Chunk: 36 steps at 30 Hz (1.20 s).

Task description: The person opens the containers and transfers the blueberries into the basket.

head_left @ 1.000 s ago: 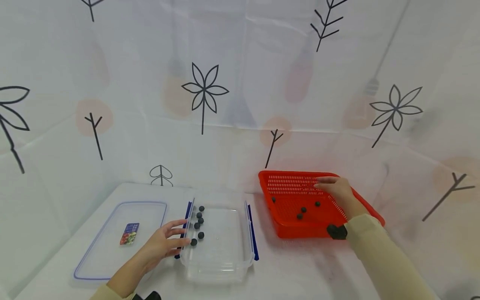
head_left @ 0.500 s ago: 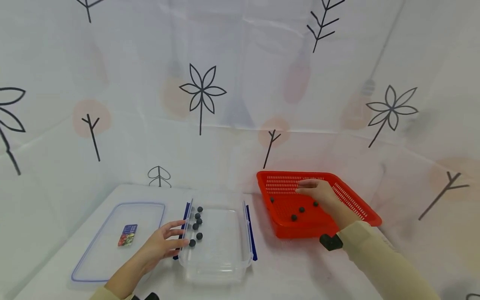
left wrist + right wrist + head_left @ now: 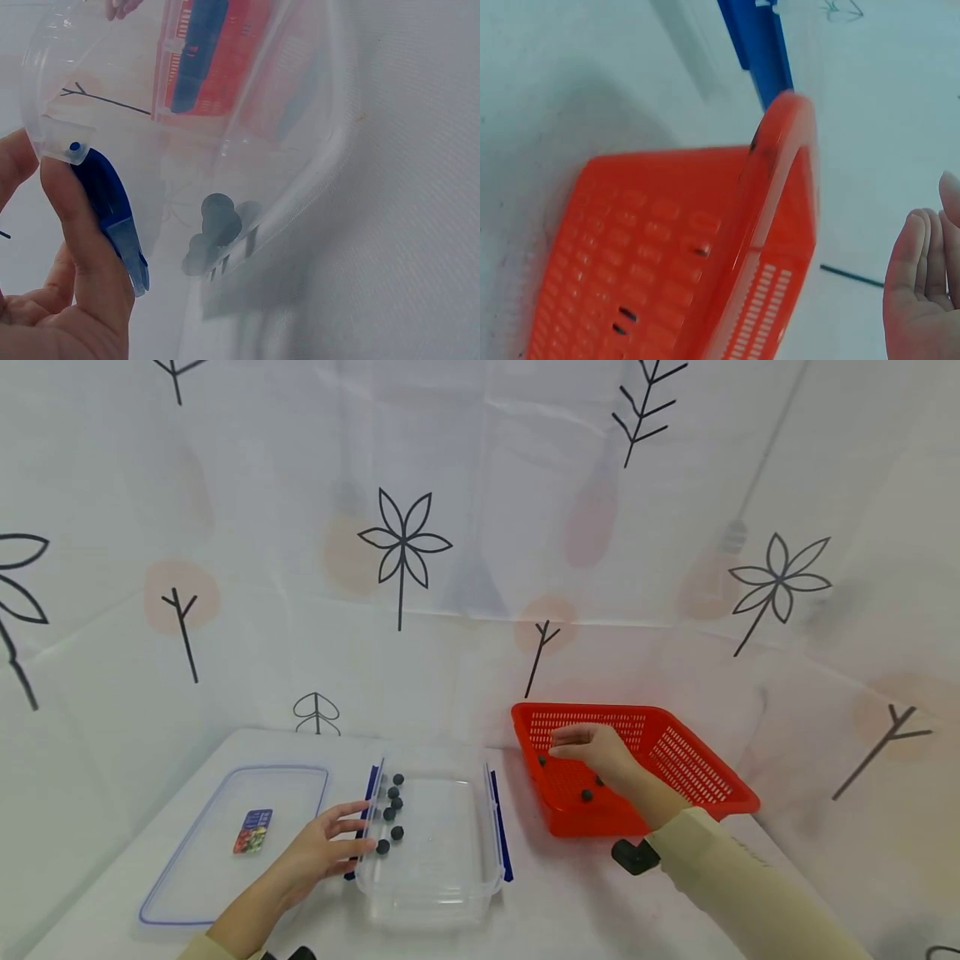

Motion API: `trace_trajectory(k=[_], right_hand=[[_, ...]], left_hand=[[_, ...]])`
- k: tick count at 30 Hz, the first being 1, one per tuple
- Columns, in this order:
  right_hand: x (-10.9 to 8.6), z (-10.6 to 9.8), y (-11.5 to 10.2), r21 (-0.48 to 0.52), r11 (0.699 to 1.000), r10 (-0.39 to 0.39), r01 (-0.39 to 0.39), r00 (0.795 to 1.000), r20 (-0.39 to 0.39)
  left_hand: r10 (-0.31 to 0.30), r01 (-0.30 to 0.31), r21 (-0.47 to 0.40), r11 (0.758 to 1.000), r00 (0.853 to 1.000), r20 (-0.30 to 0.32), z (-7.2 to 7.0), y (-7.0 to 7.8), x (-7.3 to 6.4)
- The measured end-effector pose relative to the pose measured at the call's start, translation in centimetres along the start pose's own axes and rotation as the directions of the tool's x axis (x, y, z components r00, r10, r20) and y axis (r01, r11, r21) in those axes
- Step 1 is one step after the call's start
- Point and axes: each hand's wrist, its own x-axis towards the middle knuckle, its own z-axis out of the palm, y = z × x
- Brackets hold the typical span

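My left hand point(image 3: 322, 852) rests with spread fingers against the left side of a clear plastic box point(image 3: 442, 893). In the left wrist view its fingers point(image 3: 79, 232) lie along the box's blue side clip point(image 3: 112, 214). Several small dark balls point(image 3: 397, 833) sit in the box along its left wall. My right hand point(image 3: 596, 756) hovers over the left part of a red basket point(image 3: 600, 822), fingers extended and thumb apart; I see nothing between them. Dark balls point(image 3: 587, 795) lie on the basket floor, some possibly hidden by the arm.
A clear lid with a blue rim point(image 3: 142, 910) lies left of the box, with a colourful label point(image 3: 252, 832) on it. The box's right blue clip point(image 3: 502, 827) hangs down toward the basket. A printed white curtain point(image 3: 465, 677) stands behind the white table point(image 3: 570, 902).
The right hand has moved left across the basket. One dark ball in the basket has shifted slightly left. The left hand stays at the box's side.
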Motion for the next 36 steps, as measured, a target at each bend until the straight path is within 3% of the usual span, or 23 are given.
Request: trace_trajectory(k=[27, 36], right_hand=[[1.6, 7.8, -3.4, 0.165, 0.982, -0.116, 0.094, 0.985, 0.131], [2.4, 10.1, -4.2, 0.080, 0.993, -0.100, 0.087, 0.980, 0.174]], left_hand=[[-0.009, 0.009, 0.009, 1.000, 1.000, -0.004, 0.0, -0.1, 0.1], [-0.007, 0.007, 0.019, 1.000, 1.000, -0.006, 0.0, -0.1, 0.2]])
